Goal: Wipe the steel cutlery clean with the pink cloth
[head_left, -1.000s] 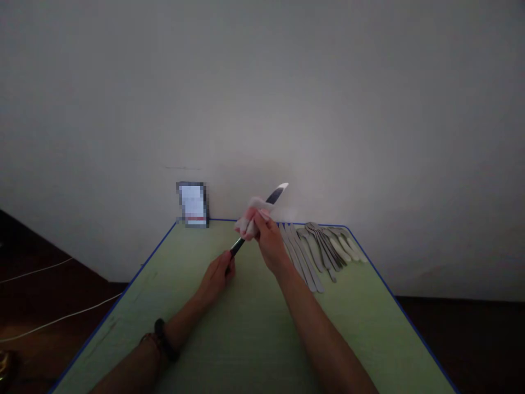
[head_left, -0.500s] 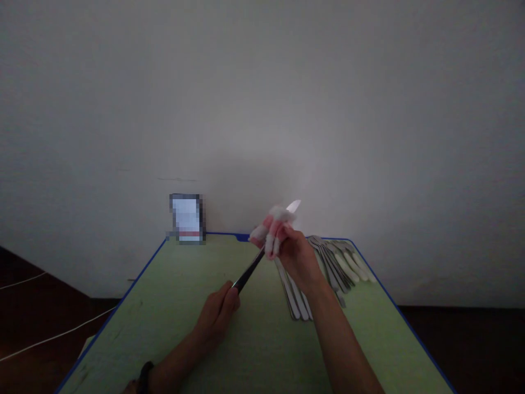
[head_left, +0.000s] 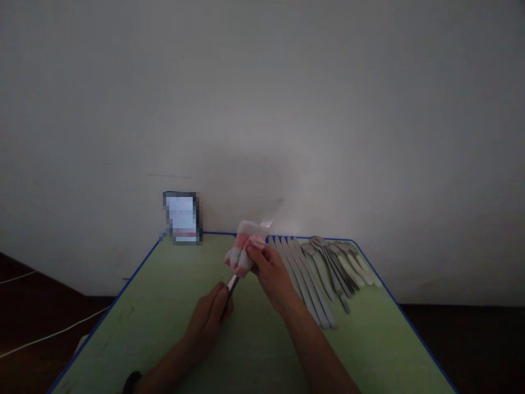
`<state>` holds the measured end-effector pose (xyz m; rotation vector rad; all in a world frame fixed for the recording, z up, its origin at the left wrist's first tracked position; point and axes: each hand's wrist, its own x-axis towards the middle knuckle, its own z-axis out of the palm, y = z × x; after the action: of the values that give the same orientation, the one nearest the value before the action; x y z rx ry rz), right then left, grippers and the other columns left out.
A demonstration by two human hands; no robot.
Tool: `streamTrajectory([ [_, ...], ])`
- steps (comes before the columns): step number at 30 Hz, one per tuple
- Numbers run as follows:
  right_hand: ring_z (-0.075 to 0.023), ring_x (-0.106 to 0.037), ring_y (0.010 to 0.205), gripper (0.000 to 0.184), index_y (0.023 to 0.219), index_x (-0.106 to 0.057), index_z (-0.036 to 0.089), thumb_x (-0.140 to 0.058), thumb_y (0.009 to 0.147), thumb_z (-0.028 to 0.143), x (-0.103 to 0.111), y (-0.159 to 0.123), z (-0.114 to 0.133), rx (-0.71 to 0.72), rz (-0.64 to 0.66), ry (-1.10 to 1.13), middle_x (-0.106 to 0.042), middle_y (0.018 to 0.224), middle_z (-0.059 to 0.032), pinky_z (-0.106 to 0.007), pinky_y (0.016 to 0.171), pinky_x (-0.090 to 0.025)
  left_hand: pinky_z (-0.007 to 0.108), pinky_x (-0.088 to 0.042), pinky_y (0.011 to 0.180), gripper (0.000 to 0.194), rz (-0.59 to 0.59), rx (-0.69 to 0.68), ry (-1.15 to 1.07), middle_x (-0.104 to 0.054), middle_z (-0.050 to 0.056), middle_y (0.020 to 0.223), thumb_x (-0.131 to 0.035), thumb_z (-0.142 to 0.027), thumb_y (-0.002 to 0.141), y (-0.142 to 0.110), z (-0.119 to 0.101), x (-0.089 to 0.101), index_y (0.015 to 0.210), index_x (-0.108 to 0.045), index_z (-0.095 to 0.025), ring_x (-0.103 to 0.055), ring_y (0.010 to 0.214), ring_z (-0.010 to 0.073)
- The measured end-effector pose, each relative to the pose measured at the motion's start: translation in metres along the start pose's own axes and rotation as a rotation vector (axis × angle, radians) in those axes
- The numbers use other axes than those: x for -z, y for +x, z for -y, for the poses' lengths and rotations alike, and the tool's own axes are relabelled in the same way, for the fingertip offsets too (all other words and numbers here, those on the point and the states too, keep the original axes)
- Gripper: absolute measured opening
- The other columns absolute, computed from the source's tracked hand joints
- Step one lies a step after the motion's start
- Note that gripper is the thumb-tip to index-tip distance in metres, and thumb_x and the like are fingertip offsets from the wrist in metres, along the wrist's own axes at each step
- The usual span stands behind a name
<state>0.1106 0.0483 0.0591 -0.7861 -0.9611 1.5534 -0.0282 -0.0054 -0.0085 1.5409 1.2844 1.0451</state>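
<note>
My left hand (head_left: 209, 312) is closed around the handle of a table knife (head_left: 268, 221), which points up and away to the right. A pink and white cloth (head_left: 245, 249) is wrapped about the knife's middle. My right hand (head_left: 270, 273) pinches this cloth against the blade, fingers partly hidden behind it. The blade's tip sticks out beyond the cloth, slightly blurred. Just right of my right hand, several knives (head_left: 305, 273) lie side by side on the green table (head_left: 164, 306).
Several spoons and forks (head_left: 340, 268) lie fanned out at the table's back right. A pixelated upright device with a lit screen (head_left: 182, 219) stands at the back left edge. A grey wall (head_left: 262, 109) rises behind the table. White cables (head_left: 53, 342) run at the left.
My right hand and the cloth have slid down the knife toward the handle, baring more of the blade. Both hands now sit slightly further left, and more of the knives on the table shows.
</note>
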Motion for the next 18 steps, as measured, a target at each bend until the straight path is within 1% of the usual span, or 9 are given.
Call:
streamTrajectory([
  [2, -0.0165, -0.065, 0.068, 0.024, 0.078, -0.065, 0.018, -0.063, 0.077, 0.042, 0.005, 0.001, 0.005, 0.044, -0.049, 0.012, -0.069, 0.070, -0.0025, -0.027, 0.064, -0.050, 0.027, -0.032, 0.052, 0.047, 0.017, -0.007, 0.018, -0.042, -0.003, 0.053, -0.030, -0.055, 0.092, -0.001, 0.001, 0.000, 0.061, -0.042, -0.022, -0.039, 0.049, 0.0137],
  [6, -0.0166, -0.065, 0.065, 0.029, 0.076, -0.066, 0.016, -0.066, 0.075, 0.045, 0.015, 0.002, 0.028, 0.174, -0.220, 0.072, -0.069, 0.068, -0.0025, -0.030, 0.067, -0.051, 0.027, -0.033, 0.053, 0.048, 0.100, -0.040, 0.008, -0.042, -0.003, 0.053, -0.031, -0.056, 0.091, -0.006, -0.002, 0.000, 0.060, -0.043, -0.022, -0.039, 0.049, 0.0135],
  [8, -0.0171, -0.065, 0.065, 0.029, 0.078, -0.067, 0.015, -0.065, 0.076, 0.044, 0.015, -0.001, 0.039, 0.242, -0.302, 0.096, -0.070, 0.069, -0.0033, -0.032, 0.069, -0.052, 0.027, -0.032, 0.053, 0.048, 0.136, -0.039, -0.018, -0.041, -0.003, 0.053, -0.032, -0.055, 0.092, -0.007, -0.003, 0.000, 0.059, -0.043, -0.022, -0.038, 0.049, 0.0131],
  [10, -0.0170, -0.066, 0.065, 0.029, 0.081, -0.068, 0.015, -0.064, 0.076, 0.044, 0.011, -0.005, 0.049, 0.306, -0.371, 0.108, -0.072, 0.074, -0.0041, -0.033, 0.070, -0.053, 0.027, -0.032, 0.053, 0.048, 0.130, -0.011, -0.054, -0.040, -0.004, 0.052, -0.032, -0.055, 0.092, -0.007, -0.005, 0.001, 0.060, -0.042, -0.021, -0.038, 0.049, 0.0128],
  [12, -0.0173, -0.066, 0.067, 0.031, 0.081, -0.068, 0.015, -0.063, 0.077, 0.045, 0.005, -0.011, 0.055, 0.364, -0.406, 0.086, -0.072, 0.077, -0.0050, -0.033, 0.071, -0.053, 0.026, -0.031, 0.052, 0.047, 0.115, 0.035, -0.101, -0.038, -0.004, 0.053, -0.032, -0.055, 0.091, -0.004, -0.005, 0.001, 0.061, -0.041, -0.021, -0.037, 0.049, 0.0126],
  [15, -0.0189, -0.068, 0.075, 0.035, 0.082, -0.067, 0.015, -0.058, 0.081, 0.049, 0.000, -0.018, 0.059, 0.441, -0.408, -0.011, -0.072, 0.079, -0.0065, -0.034, 0.074, -0.052, 0.026, -0.030, 0.051, 0.046, 0.119, 0.077, -0.145, -0.038, -0.005, 0.054, -0.032, -0.057, 0.091, 0.001, -0.006, 0.003, 0.063, -0.042, -0.021, -0.036, 0.050, 0.0126],
  [18, -0.0189, -0.067, 0.073, 0.039, 0.082, -0.066, 0.016, -0.053, 0.084, 0.052, 0.000, -0.019, 0.056, 0.483, -0.411, -0.121, -0.071, 0.077, -0.0065, -0.032, 0.069, -0.051, 0.026, -0.032, 0.054, 0.048, 0.188, 0.093, -0.104, -0.040, -0.004, 0.056, -0.028, -0.057, 0.092, 0.004, -0.008, 0.003, 0.064, -0.043, -0.021, -0.038, 0.052, 0.0130],
])
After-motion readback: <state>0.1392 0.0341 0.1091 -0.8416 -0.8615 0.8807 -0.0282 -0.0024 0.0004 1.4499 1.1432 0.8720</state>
